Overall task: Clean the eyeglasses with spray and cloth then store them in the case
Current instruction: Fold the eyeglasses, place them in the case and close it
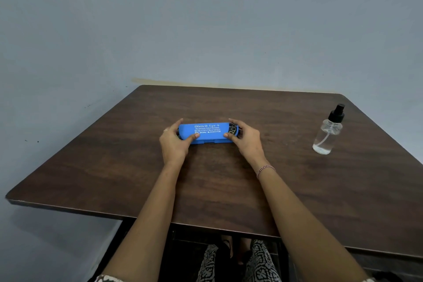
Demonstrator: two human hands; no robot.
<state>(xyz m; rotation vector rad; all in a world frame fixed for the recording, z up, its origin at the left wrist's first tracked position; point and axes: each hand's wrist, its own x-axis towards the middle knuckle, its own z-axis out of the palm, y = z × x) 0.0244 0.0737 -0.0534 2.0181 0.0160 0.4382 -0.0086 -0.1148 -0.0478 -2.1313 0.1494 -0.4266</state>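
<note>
A blue eyeglass case (pixel 207 132) with white print lies closed on the middle of the dark wooden table (pixel 229 190). My left hand (pixel 175 142) grips its left end, thumb on the front edge and fingers over the back. My right hand (pixel 246 138) grips the right end the same way. A clear spray bottle (pixel 327 131) with a black pump top stands upright at the right side of the table, away from both hands. No eyeglasses or cloth are visible.
The table's back edge meets a blue-grey wall (pixel 206 29). Its left edge and near edge drop off to the floor. My patterned trouser legs (pixel 238 263) show under the near edge.
</note>
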